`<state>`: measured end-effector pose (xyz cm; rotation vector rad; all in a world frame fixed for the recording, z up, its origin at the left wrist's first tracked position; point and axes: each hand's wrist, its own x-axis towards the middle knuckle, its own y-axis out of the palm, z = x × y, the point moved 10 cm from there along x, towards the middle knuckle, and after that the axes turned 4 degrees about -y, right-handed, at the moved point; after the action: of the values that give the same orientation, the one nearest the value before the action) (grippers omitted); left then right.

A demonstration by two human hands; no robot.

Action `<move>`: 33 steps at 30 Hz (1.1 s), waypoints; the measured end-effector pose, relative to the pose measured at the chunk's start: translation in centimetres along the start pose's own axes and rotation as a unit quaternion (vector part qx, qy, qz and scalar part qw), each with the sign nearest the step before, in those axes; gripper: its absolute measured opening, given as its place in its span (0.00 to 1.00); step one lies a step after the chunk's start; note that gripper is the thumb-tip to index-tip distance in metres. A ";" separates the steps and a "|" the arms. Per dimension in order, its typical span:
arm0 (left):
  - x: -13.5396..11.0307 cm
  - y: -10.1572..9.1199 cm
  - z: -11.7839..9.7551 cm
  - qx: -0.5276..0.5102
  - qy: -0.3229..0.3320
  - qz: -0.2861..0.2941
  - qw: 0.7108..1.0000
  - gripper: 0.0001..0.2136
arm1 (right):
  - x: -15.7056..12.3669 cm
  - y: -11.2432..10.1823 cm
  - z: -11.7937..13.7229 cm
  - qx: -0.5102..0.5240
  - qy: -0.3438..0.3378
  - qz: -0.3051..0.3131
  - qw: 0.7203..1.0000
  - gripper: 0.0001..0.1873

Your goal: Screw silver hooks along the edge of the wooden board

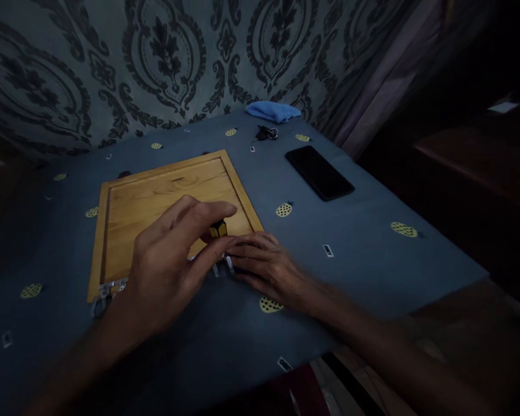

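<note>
A framed wooden panel [173, 193], like a small cabinet door, lies flat on the table. My left hand [169, 260] is closed around the yellow-and-black handle of a screwdriver [219, 229], held upright over the panel's near right corner; its tip is hidden behind my thumb. The fingers of my right hand [271, 266] are bent together at that same corner, pressing on a metal hinge [229, 264] that shows only in part. A second metal hinge [108, 290] sits at the near left corner of the panel, partly covered by my left wrist.
A blue patterned cloth covers the table [351, 242]. To the right of the panel lies a black phone [319, 172]. Farther back are keys [266, 134] and a folded blue cloth [273, 111]. A patterned curtain [169, 63] hangs along the back edge.
</note>
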<state>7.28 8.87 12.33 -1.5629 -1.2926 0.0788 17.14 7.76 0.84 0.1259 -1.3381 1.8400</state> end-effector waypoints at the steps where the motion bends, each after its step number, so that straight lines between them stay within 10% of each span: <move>1: 0.0 0.0 0.1 -0.011 -0.008 0.005 1.000 0.11 | 0.0 0.0 0.0 0.001 0.000 -0.002 1.000 0.14; 33: 0.1 0.7 0.2 -0.036 -0.009 0.053 0.998 0.15 | 0.0 0.2 -0.2 0.001 0.010 0.012 1.000 0.14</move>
<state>7.64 9.24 11.82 -1.6956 -1.2388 0.1150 17.09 7.93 0.60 0.0929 -1.3293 1.8587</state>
